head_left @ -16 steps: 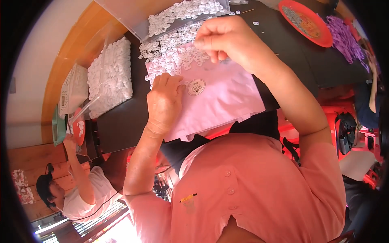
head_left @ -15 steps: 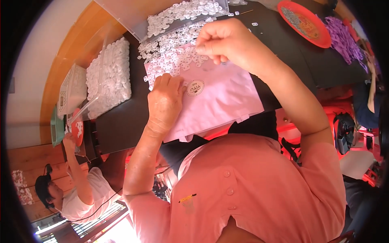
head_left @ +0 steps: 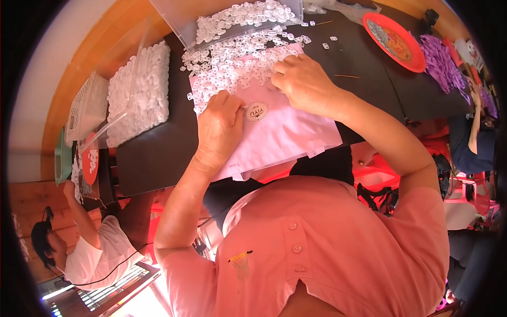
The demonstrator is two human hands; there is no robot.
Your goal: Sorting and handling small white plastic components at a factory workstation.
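A pink cloth [head_left: 296, 127] with a round printed badge lies over the near edge of the dark table. Many small white plastic pieces with holes [head_left: 222, 74] cover its far part and spread onto the table beyond. My left hand [head_left: 219, 124] rests on the cloth's left side, fingers curled in next to the badge. On the right of the white pieces, my right hand [head_left: 302, 82] is low over the cloth, its fingers bent together. Whatever is pinched in either hand is too small or hidden to tell.
Behind the pile, a clear bin [head_left: 179, 26] tips out more white pieces. A packed white block [head_left: 140, 95] stands left. At right are a red tray [head_left: 420, 58] of small metal bits, purple strips [head_left: 441, 61] and a thin stick [head_left: 346, 76]. Another person [head_left: 95, 243] sits at left.
My right hand has come down from above the pile toward the cloth, and its fingers are now lower. My left hand stays in nearly the same place on the cloth.
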